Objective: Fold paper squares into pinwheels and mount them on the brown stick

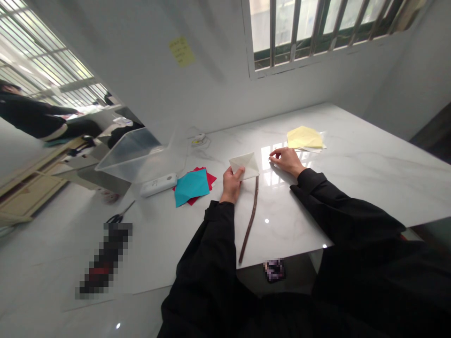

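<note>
My left hand (231, 186) is closed on a small white folded paper (251, 164) with envelope-like creases, the thumb lying across its face. Over the table to the right, my right hand (288, 161) has its thumb and fingers pinched together; a tiny pale bit seems to show at the tips, too small to name. A thin brown stick (252, 216) lies just below the folded paper, running toward the table's front edge. Left of my left hand, a teal sheet (192, 188) rests on red paper (212, 179). Yellow sheets (305, 137) lie beyond my right hand, over white ones.
On the left are a white oblong case (158, 185), dark-handled scissors (118, 218) and a pixelated dark object (105, 263). A clear plastic bin (134, 152) stands behind them. A small item (199, 138) lies by the wall. Another person (31, 115) is at far left.
</note>
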The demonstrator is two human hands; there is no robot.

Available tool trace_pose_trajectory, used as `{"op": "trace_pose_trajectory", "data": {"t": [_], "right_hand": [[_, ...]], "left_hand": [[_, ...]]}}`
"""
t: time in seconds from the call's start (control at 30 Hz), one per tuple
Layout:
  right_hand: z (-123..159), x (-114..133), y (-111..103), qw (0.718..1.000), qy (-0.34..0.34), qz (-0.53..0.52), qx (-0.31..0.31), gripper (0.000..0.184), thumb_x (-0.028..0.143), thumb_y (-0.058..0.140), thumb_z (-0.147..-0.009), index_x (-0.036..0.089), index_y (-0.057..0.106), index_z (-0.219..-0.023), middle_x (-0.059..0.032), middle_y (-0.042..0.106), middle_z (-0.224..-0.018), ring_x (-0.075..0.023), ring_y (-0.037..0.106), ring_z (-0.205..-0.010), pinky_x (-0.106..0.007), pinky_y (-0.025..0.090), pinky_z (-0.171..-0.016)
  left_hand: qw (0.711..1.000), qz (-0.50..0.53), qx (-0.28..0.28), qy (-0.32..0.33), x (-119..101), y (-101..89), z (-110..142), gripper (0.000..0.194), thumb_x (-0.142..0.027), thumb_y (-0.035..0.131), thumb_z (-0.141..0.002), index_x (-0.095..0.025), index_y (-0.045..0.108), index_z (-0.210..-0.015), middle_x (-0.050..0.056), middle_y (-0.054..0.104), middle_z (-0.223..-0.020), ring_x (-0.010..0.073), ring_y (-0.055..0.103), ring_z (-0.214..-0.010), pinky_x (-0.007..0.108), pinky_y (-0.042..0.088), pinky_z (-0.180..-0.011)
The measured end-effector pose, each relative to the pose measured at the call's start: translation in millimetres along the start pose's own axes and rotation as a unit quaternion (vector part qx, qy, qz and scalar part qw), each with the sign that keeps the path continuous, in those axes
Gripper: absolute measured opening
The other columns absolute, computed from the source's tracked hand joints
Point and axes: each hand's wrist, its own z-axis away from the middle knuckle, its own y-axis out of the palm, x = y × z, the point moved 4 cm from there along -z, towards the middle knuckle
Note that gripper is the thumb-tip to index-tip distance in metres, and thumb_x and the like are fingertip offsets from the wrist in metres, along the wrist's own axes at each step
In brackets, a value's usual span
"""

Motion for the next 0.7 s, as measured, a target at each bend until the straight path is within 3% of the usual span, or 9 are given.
{"op": "trace_pose_trajectory", "data": {"t": [0.17, 0.3, 0.47, 0.7], "right_hand": [[-1, -4, -2, 1.0, 0.018, 0.02, -0.013, 0.022, 0.028, 0.072, -0.09, 0.019, 0.088, -0.102, -0.0066, 0.081, -0.088, -0.0214, 0.071, -0.081, -0.031, 0.052, -0.082], [-1, 3, 4, 1.0, -0.012, 0.006, 0.004, 0.021, 0.032, 0.075, -0.091, 0.019, 0.087, -0.101, -0.0063, 0.081, -0.088, -0.0217, 0.071, -0.083, -0.032, 0.053, -0.085], [-1, 6, 12, 1.0, -0.016, -0.003, 0.012, 0.014, 0.023, 0.075, -0.09, 0.02, 0.087, -0.097, -0.0062, 0.082, -0.093, -0.022, 0.071, -0.086, -0.032, 0.052, -0.086], [-2, 7, 4, 0.996, -0.005, -0.083, -0.026, 0.009, 0.021, 0.076, -0.09, 0.017, 0.084, -0.091, -0.0084, 0.082, -0.093, -0.0213, 0.073, -0.08, -0.034, 0.054, -0.085]], "left_hand": [[1.0, 0.013, 0.001, -0.001, 1, 0.4, 0, 0.048, -0.037, 0.094, -0.061, -0.016, 0.073, -0.099, 0.006, 0.078, -0.092, 0.0185, 0.07, -0.083, 0.029, 0.053, -0.077], [1.0, 0.01, 0.003, 0.002, 1, 0.1, 0, 0.045, -0.036, 0.093, -0.063, -0.015, 0.073, -0.098, 0.006, 0.078, -0.092, 0.0187, 0.069, -0.083, 0.03, 0.053, -0.079], [1.0, 0.0, 0.006, 0.009, 2, 0.2, -1, 0.045, -0.035, 0.092, -0.062, -0.015, 0.073, -0.098, 0.006, 0.077, -0.091, 0.0187, 0.069, -0.083, 0.03, 0.053, -0.08], [1.0, -0.001, 0.007, 0.009, 1, 1.2, -1, 0.046, -0.035, 0.091, -0.062, -0.015, 0.073, -0.099, 0.007, 0.078, -0.093, 0.0192, 0.069, -0.084, 0.03, 0.053, -0.078]]}}
